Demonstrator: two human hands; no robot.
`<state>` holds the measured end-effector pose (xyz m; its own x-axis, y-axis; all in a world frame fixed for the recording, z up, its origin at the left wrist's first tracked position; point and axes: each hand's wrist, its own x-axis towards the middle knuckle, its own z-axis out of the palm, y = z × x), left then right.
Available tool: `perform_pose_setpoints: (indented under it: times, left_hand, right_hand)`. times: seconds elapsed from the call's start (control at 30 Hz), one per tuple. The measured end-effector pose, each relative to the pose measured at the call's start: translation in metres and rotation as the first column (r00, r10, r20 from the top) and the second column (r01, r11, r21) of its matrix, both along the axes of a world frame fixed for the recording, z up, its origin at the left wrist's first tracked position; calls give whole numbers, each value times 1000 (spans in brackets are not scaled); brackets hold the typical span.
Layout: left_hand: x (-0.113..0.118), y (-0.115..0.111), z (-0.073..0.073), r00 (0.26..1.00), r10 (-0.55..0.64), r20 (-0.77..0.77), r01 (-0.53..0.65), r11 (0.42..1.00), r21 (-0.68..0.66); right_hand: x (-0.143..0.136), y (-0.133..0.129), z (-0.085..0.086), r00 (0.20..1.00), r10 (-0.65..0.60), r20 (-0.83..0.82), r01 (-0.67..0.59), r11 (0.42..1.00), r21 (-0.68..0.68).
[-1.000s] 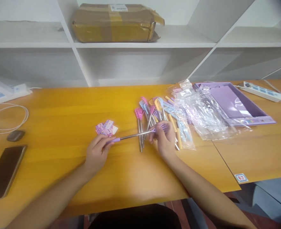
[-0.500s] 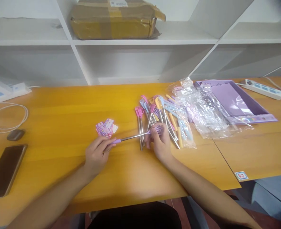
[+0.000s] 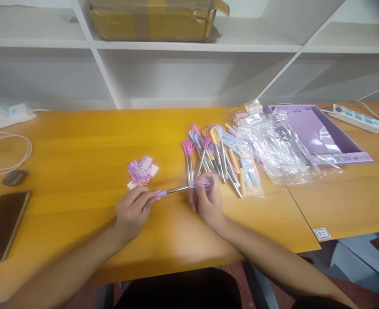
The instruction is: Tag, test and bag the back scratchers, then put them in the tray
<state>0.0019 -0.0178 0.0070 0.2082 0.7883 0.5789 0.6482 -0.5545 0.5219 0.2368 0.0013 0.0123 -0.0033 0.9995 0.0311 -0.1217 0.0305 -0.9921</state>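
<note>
Between my two hands lies a back scratcher (image 3: 178,189) with a metal rod, a purple grip and a purple claw head. My left hand (image 3: 134,210) is closed around the purple grip. The fingers of my right hand (image 3: 209,199) are wrapped about the claw end and partly hide it. Just beyond my right hand is a pile of back scratcher heads on metal rods (image 3: 205,150) in pink, blue, yellow and purple. Loose yellow handles (image 3: 233,160) lie at its right side. A small heap of printed purple and pink cards (image 3: 141,171) sits beyond my left hand.
Crumpled clear plastic bags (image 3: 279,146) overlap a purple tray-like box (image 3: 331,133) at the right. Power strips stand at the far left (image 3: 7,115) and far right (image 3: 356,118). A phone (image 3: 4,225) and a dark mouse-like object (image 3: 15,177) lie left. Shelves hold a taped carton (image 3: 151,21).
My right hand has moved a little left and down, nearer my left hand, with the back scratcher's claw end. The distance between the hands is shorter. The view has tilted slightly.
</note>
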Motion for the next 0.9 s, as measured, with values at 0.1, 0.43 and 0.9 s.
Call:
perform_pose_setpoints:
  times: [0.1,0.43,0.9]
  left_hand:
    - [1,-2,-1,1000,-1,9,1,1000,-3]
    - [5,-6,-1,1000,13,-5,-13,1000,-2]
    - [6,-8,1,999,27,-25,-27,1000,12]
  right_hand:
    - [-2,-2,-2,1000,-7,-6,7,1000,12]
    - [-8,-6,-9,999,22,-32,-22,1000,19]
    - [-11,-10,-18,998,49,-41,-45,995,84]
